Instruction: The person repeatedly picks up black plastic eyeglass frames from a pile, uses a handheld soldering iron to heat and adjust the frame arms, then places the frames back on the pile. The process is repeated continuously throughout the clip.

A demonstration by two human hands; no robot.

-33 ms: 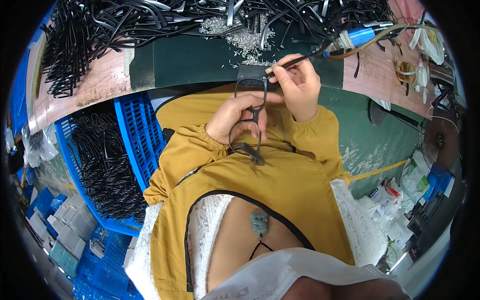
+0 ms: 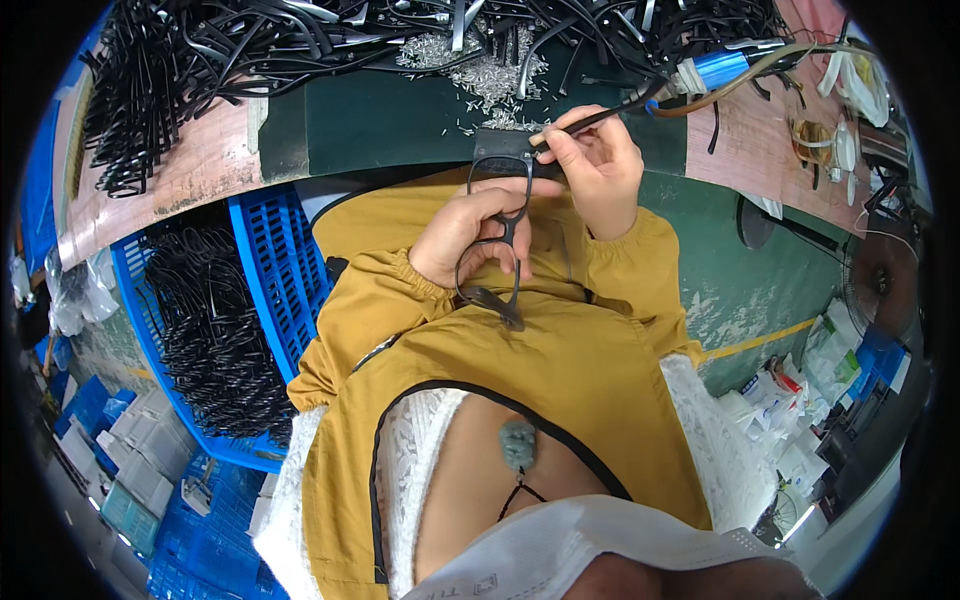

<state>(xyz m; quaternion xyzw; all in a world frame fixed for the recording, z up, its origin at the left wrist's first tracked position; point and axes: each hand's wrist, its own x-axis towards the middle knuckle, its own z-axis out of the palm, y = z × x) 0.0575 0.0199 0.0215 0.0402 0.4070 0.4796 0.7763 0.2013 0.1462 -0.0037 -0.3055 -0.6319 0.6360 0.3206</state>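
Observation:
My left hand (image 2: 462, 238) grips a black eyeglass frame (image 2: 512, 262) by its front, and the frame hangs down over my yellow sleeve. My right hand (image 2: 598, 165) is shut on a thin rod-like tool (image 2: 600, 115) with a blue handle (image 2: 722, 68) and a hose at its far end. The tool's tip sits at the frame's upper corner, on a small dark block (image 2: 497, 146) at the near edge of the green bench mat (image 2: 390, 125). Both hands are close together above my lap.
Heaps of black frames (image 2: 190, 70) cover the back of the bench, with a pile of small metal pins (image 2: 492, 72) in the middle. A blue crate (image 2: 265, 260) full of black frames stands at my left. Boxes and a fan (image 2: 880, 285) are at the right.

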